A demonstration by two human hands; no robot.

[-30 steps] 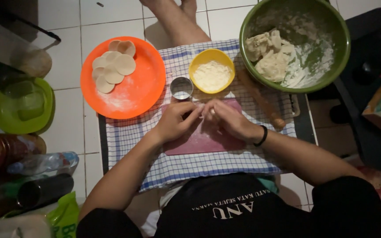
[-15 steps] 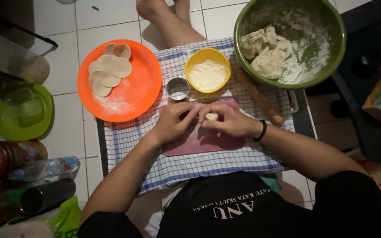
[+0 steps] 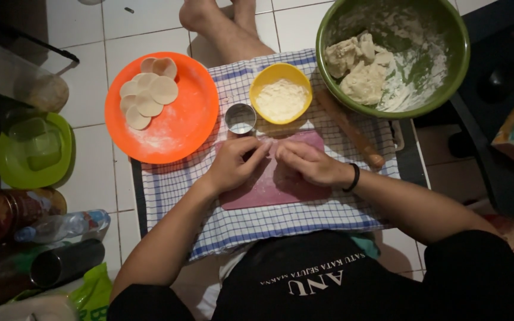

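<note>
Both hands, left hand (image 3: 236, 163) and right hand (image 3: 310, 163), have spread apart on the pink board (image 3: 269, 190), fingers' grip impossible to tell, dough hidden.

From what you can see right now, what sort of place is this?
Probably a home kitchen floor used as a work spot. White floor tiles lie under a checked cloth, with a green bowl of dough, an orange plate of dough rounds and a rolling pin set out.
</note>
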